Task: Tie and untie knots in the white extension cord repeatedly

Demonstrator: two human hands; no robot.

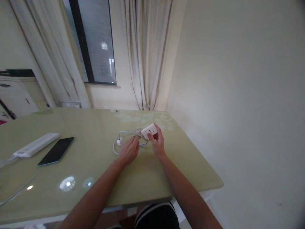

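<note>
A small white power strip point(149, 131) is gripped in my right hand point(157, 142), its socket face turned up toward me and tilted. My right thumb presses its near edge while the fingers curl round its right end. Its pale grey cord point(122, 133) lies in loose loops on the table beside it. My left hand point(130, 150) is closed on the cord just left of the strip, partly covering the loops. The white plug point(119, 141) rests within the loops, left of my left fingers.
On the left of the pale green table point(95, 127) lie a black phone point(56, 151) and a longer white power strip point(37, 145). A thin white cable point(20, 190) runs off the left side. A wall point(238, 95) borders the right. Curtains point(149, 54) hang behind.
</note>
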